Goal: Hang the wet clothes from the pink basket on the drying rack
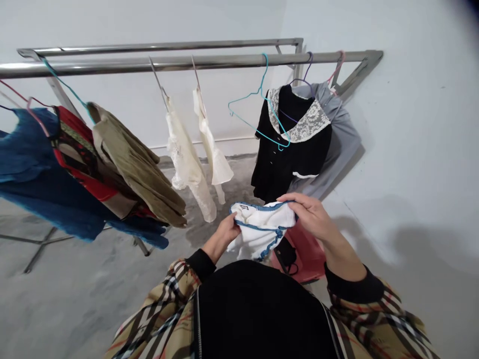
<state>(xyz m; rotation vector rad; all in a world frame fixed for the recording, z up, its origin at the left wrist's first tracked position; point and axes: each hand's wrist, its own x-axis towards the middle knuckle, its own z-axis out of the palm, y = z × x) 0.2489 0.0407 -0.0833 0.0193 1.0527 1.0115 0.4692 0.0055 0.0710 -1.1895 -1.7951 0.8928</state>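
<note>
Clothes-hanging room with metal rail point(224, 61)

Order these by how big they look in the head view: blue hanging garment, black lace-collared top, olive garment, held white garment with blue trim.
1. Blue garment
2. Black top and olive garment: too alike to rank
3. White garment, bunched up

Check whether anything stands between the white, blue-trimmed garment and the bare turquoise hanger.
Nothing visible. The garment, held by the left hand and right hand, has open space up to the hanger. The black short-sleeved top with white lace collar hangs behind the hanger's right side, seemingly out of that path.
</note>
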